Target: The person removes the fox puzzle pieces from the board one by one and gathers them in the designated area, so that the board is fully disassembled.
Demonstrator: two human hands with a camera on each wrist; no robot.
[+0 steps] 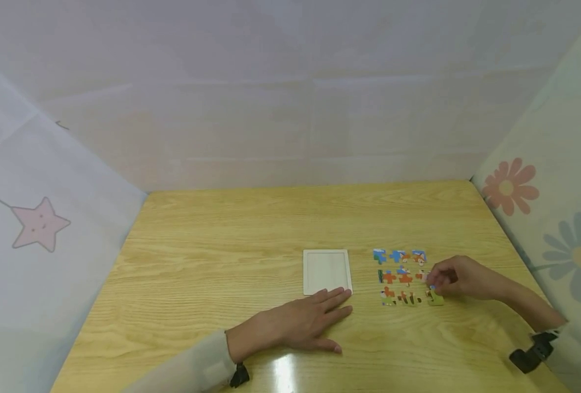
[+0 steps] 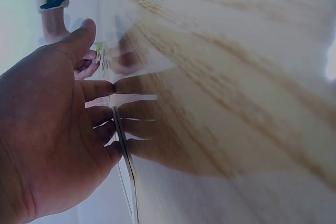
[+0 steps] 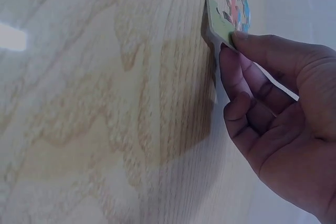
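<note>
My right hand (image 1: 469, 279) pinches a green corner jigsaw piece (image 3: 222, 23) between thumb and forefinger. In the right wrist view that piece is tilted, one edge lifted off the wood. Beside it lie several other jigsaw pieces (image 1: 405, 277), loosely set out in rows, with blue, orange and green printing. Left of them is a shallow pale square puzzle tray (image 1: 326, 272) with a raised rim and no pieces inside. My left hand (image 1: 306, 325) lies palm down with fingers spread, and its fingertips touch the tray's near right corner. The right fingers cover part of the rightmost pieces.
The wooden table (image 1: 212, 256) extends to a pale fabric wall (image 1: 241, 125) at the back. Similar printed sheets stand at the left and right, one with a pink star (image 1: 41, 224), the other with flowers (image 1: 509, 186). Dark straps circle both wrists.
</note>
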